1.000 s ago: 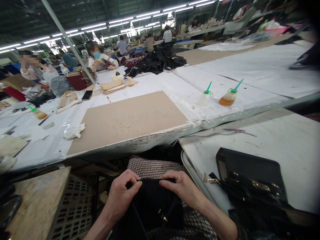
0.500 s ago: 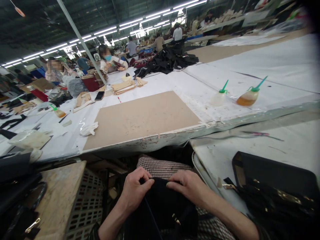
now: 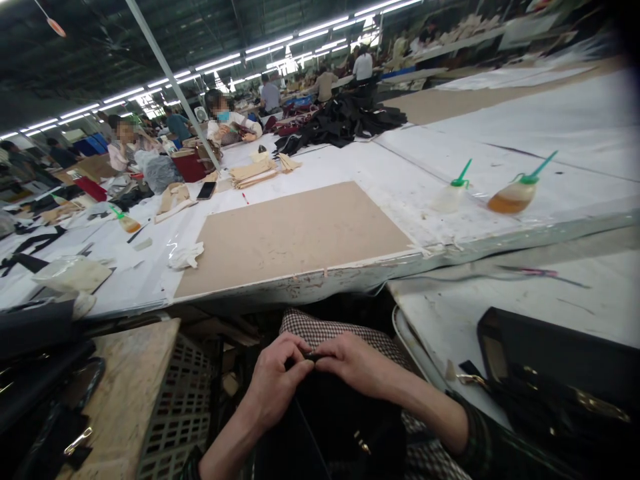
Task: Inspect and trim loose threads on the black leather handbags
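A black bag with a small gold-coloured metal fitting lies on my lap, over checked cloth. My left hand is closed in a pinch on its upper edge. Right beside it, my right hand pinches the same edge, thumb and fingers pressed together. The fingertips of both hands nearly meet there. The bag's lower part blends into dark shadow, so its full shape is hidden.
A brown board lies on the white-covered table ahead. Two squeeze bottles, one with amber liquid, stand to the right. Black bags lie on the right-hand surface and at left. A plastic crate stands at left. Co-workers sit farther back.
My right hand has moved left along the bag's edge until it is close to my left hand. The left hand keeps its pinch. The whole view has shifted slightly.
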### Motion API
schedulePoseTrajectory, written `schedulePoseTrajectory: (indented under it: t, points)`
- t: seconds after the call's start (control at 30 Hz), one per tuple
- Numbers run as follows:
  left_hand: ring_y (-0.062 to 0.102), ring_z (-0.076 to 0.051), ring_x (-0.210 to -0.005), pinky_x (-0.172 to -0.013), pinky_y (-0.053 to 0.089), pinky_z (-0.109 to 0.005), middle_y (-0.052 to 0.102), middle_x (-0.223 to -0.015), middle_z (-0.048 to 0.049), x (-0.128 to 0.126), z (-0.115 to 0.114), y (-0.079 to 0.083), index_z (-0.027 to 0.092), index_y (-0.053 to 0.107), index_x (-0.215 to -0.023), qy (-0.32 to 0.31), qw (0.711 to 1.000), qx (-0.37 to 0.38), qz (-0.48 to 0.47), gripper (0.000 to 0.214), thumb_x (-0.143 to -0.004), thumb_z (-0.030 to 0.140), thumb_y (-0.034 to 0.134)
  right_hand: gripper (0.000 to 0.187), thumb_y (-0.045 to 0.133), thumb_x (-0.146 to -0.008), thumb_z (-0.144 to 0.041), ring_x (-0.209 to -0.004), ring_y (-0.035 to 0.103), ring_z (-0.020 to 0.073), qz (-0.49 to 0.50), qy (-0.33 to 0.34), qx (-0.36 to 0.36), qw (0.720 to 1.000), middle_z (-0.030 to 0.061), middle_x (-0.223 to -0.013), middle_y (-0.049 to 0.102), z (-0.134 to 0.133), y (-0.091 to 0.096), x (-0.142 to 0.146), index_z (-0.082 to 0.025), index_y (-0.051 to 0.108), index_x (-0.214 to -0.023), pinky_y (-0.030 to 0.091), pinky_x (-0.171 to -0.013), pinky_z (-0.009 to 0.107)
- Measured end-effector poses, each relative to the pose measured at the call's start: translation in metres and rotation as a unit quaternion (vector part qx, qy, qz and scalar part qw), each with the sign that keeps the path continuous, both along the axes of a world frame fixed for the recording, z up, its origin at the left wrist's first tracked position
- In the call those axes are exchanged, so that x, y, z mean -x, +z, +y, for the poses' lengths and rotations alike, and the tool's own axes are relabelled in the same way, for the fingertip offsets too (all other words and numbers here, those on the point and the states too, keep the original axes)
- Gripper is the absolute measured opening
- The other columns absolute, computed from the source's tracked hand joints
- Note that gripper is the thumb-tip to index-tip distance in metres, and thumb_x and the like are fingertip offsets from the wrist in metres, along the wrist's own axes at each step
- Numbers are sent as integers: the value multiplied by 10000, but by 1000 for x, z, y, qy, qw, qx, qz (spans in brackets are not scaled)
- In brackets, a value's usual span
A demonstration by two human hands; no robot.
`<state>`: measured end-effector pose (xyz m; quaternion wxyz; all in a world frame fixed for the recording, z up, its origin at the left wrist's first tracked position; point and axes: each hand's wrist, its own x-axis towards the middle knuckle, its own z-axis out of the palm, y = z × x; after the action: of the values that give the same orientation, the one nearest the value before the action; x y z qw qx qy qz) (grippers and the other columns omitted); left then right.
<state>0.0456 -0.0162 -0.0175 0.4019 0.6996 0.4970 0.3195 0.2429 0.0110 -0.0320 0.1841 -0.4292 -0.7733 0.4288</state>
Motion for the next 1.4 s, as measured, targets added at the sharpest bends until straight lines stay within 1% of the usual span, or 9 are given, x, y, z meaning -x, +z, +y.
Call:
schedulePoseTrajectory:
  t: [0.13, 0.5, 0.77, 0.87, 0.97, 1.07, 1.17, 1.27, 1.4]
  points:
    - [620, -173, -939, -834, 455, -279, 664, -982, -30, -1, -3, 1, 182, 570, -659, 7, 1000, 7, -5, 203, -833, 93, 622, 219, 608, -881, -235, -631, 565, 155, -5, -8, 1, 1000, -21, -649, 658, -2, 3, 0, -193, 677, -677, 325, -581, 242]
    - [627, -165, -824, -756, 447, -277, 685, -867, -25, -3, 2, -2, 175, 526, -579, 48, 999, 15, 9, 256, -790, 84, 639, 244, 587, -892, -243, -624, 556, 155, -28, -17, -15, 999, -24, -615, 615, -8, 5, -2, -198, 649, -660, 324, -581, 240]
    - [590, -146, -796, -742, 434, -248, 641, -826, -10, -5, 2, -4, 176, 487, -651, 32, 999, 29, -26, 210, -747, 80, 649, 292, 514, -960, -338, -683, 560, 158, 6, 59, 25, 998, -1, -750, 674, -2, 8, -6, -175, 719, -832, 363, -614, 237]
    - [578, -142, -818, -738, 438, -238, 620, -873, 10, -1, 8, 3, 190, 496, -853, 22, 994, 99, -50, 253, -706, 85, 673, 255, 516, -954, -308, -711, 579, 165, 23, 95, 34, 995, 2, -800, 689, 4, 9, -5, -178, 730, -907, 385, -641, 242]
    - [587, -160, -857, -730, 443, -243, 641, -933, 2, 15, 19, 22, 186, 532, -1000, -47, 977, 208, -1, 372, -686, 160, 730, 214, 523, -932, -240, -687, 574, 155, 8, 114, 12, 993, -2, -781, 680, 10, 18, -8, -180, 725, -893, 385, -640, 239]
    - [593, -174, -841, -710, 440, -250, 663, -907, -2, 33, 29, 45, 167, 604, -995, -111, 952, 273, 78, 346, -688, 232, 751, 192, 533, -919, -212, -668, 571, 144, -11, 128, -21, 992, -7, -739, 657, 13, 33, -14, -183, 711, -854, 377, -622, 227]
    - [602, -174, -809, -686, 436, -250, 687, -890, -10, 40, 34, 58, 156, 650, -988, -153, 932, 316, 90, 285, -718, 222, 710, 174, 553, -908, -210, -645, 577, 150, -53, 132, -32, 989, 1, -705, 654, 16, 49, -20, -185, 723, -883, 376, -600, 226]
    - [593, -157, -780, -669, 424, -233, 694, -885, -6, 38, 34, 56, 158, 673, -994, -173, 923, 338, 62, 259, -735, 180, 668, 177, 573, -895, -202, -690, 605, 167, -73, 138, -33, 987, 11, -754, 687, 18, 53, -23, -205, 733, -973, 392, -626, 233]
    - [550, -122, -702, -633, 401, -211, 678, -833, 2, 34, 31, 41, 146, 683, -986, -162, 914, 371, 6, 254, -733, 163, 669, 200, 540, -906, -185, -762, 630, 183, -35, 145, 4, 989, 27, -824, 714, 19, 40, -23, -188, 739, -935, 431, -694, 247]
